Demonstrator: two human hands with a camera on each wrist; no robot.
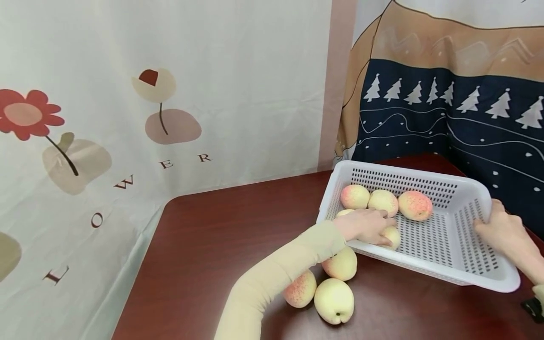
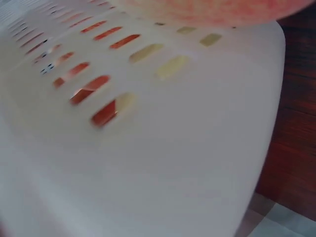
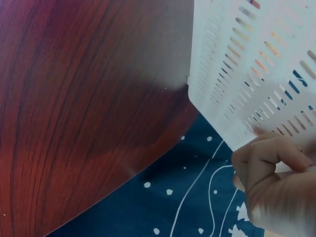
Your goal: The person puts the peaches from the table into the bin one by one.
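A white perforated plastic basket (image 1: 433, 236) stands tilted on the table's right side. Inside along its far wall are three peaches, the reddest being the right-hand peach (image 1: 415, 205). Reaching over the near rim, my left hand (image 1: 369, 225) holds a pale peach (image 1: 393, 237) low in the basket, thumb and fingers on either side of it. Another peach (image 1: 344, 213) is mostly covered by that hand. My right hand (image 1: 505, 231) grips the basket's right end, its fingers curled over the rim (image 3: 271, 163). A pink-flushed peach (image 2: 222, 11) fills the top of the left wrist view.
Outside the basket, a blushed peach (image 1: 300, 289), a second peach (image 1: 340, 264) and a yellowish peach (image 1: 334, 301) sit on the dark red wooden table (image 1: 238, 212). A pale printed curtain (image 1: 255, 94) hangs behind; navy tree-patterned cloth (image 1: 403, 123) hangs at the right.
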